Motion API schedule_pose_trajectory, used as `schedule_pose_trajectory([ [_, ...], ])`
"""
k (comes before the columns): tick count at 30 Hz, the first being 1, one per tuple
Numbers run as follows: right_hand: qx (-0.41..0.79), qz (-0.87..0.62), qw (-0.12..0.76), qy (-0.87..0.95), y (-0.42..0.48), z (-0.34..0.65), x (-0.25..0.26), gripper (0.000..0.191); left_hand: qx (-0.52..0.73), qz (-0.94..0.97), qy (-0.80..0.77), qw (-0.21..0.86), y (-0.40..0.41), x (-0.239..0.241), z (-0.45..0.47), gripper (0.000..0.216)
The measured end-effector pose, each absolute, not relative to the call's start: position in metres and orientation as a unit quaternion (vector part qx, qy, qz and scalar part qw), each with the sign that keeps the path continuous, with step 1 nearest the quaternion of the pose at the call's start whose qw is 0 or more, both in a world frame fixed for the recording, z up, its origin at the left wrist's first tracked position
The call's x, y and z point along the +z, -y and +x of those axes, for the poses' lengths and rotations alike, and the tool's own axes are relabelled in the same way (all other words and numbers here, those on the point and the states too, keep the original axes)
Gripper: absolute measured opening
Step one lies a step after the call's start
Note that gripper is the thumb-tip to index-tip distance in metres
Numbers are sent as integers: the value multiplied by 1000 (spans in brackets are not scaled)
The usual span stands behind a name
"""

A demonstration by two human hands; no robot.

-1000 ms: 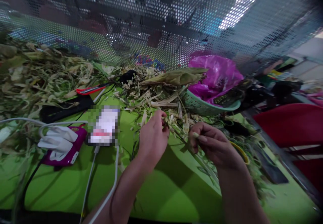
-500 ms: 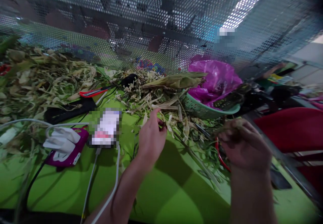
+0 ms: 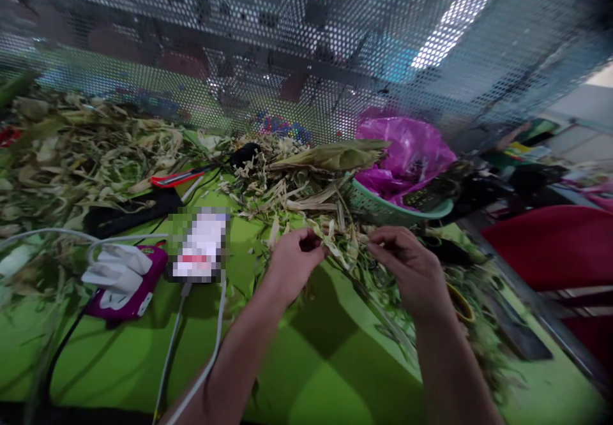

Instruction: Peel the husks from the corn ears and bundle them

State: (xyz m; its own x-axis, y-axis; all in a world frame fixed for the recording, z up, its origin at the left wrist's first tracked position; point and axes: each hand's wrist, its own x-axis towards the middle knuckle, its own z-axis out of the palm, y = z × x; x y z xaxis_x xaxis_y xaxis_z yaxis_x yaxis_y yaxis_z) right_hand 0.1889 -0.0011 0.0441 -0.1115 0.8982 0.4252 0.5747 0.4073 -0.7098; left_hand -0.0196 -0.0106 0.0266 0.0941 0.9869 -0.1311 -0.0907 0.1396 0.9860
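My left hand (image 3: 292,262) is closed in a pinch on a pale dried leaf strip (image 3: 330,241) at the near edge of a heap of dried leaves and stalks (image 3: 297,189). My right hand (image 3: 409,268) is beside it, fingers curled and pinching the same bunch of thin green stems (image 3: 373,272). Both hands rest over the green table (image 3: 311,361). A yellow band (image 3: 460,302) lies just right of my right wrist.
A teal basket (image 3: 397,211) lined with a purple bag (image 3: 407,150) stands behind the hands. A phone (image 3: 198,245), white cables (image 3: 211,342), a magenta box (image 3: 127,284) and a red-handled tool (image 3: 175,176) lie left. Perforated metal mesh (image 3: 287,42) walls the back. A red chair (image 3: 550,246) is right.
My right hand, which had swung out to the right half a second ago, has come back to the leaves next to my left hand. My left hand has closed on a strip.
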Motion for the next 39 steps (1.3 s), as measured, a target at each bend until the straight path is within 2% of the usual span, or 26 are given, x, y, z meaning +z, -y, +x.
schedule_pose_trajectory([
  [2,236,-500,426,716,3,181,44,10,461,475,-474,580,11,26,-18,8],
  [7,286,-498,408,710,7,166,44,14,462,492,-453,582,12,20,-12,11],
  [19,302,-499,386,714,8,167,40,13,465,479,-367,648,14,18,-11,14],
  [25,306,-502,386,711,9,164,41,13,468,480,-389,632,15,22,-11,15],
  [32,280,-474,394,736,11,162,43,11,503,432,-389,640,16,20,-2,29],
  [39,270,-483,390,736,12,162,38,15,530,420,-389,626,19,14,6,23],
])
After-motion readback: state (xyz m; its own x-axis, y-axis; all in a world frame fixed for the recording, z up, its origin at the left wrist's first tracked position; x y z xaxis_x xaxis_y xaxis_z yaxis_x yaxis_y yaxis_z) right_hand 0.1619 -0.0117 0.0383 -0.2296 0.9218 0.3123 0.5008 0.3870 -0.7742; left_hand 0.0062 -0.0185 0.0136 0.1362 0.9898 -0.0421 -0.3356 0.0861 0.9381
